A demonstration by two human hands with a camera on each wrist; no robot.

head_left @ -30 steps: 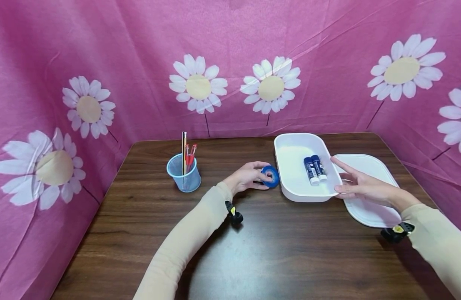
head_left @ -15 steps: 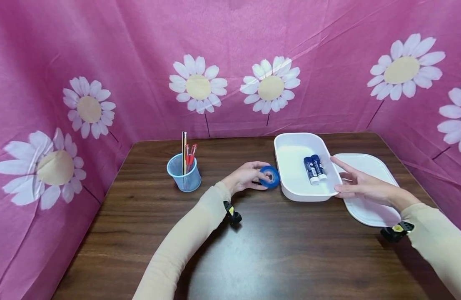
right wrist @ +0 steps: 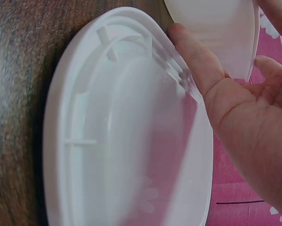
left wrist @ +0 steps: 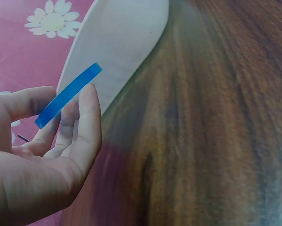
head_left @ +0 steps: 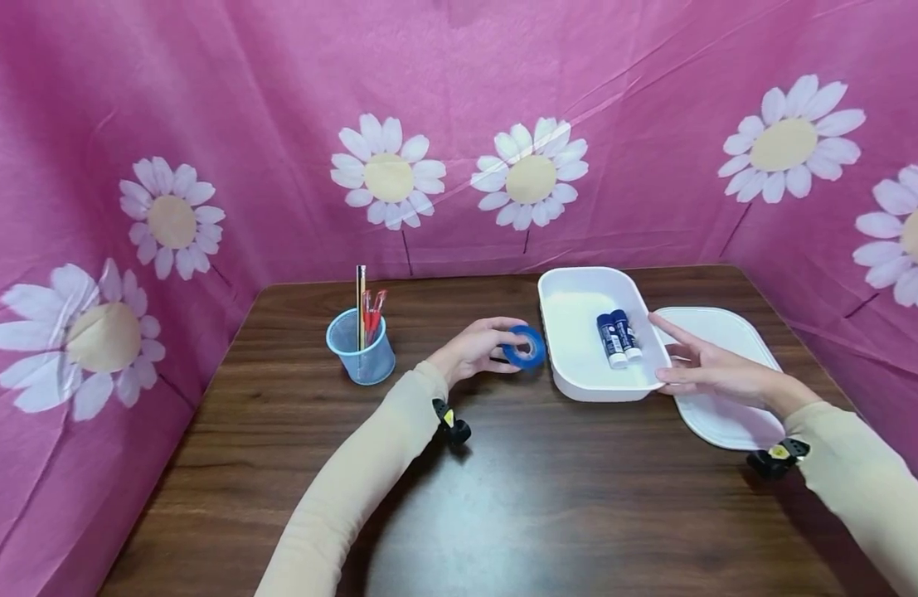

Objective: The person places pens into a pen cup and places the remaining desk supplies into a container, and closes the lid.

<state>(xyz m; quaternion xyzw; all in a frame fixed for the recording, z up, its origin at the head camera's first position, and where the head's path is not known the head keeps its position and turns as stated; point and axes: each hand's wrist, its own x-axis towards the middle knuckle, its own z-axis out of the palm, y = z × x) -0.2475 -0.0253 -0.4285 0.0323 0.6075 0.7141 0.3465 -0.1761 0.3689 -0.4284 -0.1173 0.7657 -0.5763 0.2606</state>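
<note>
My left hand (head_left: 479, 351) pinches a roll of blue tape (head_left: 524, 362), just left of a white plastic box (head_left: 578, 342). In the left wrist view the blue tape (left wrist: 69, 95) appears edge-on between thumb and fingers, with the box's outer wall behind it. Two dark blue glue sticks with white ends, one (head_left: 611, 342) beside the other (head_left: 627, 336), lie inside the box. At the box's right side rests my right hand (head_left: 716, 375), its index finger stretched along the wall and its thumb near the front corner. The right wrist view shows that thumb (right wrist: 202, 66) against the box.
A white lid (head_left: 727, 419) lies on the wooden table (head_left: 548, 497), partly under the right hand. A light blue mesh pen cup (head_left: 365, 362) holding red pens (head_left: 374, 313) and pencils (head_left: 361, 307) stands at the left. Pink flowered cloth (head_left: 279, 99) hangs behind.
The left hand has drawn the tape roll slightly left and away from the box wall. The right hand stays at the box. The whole head view has shifted a little.
</note>
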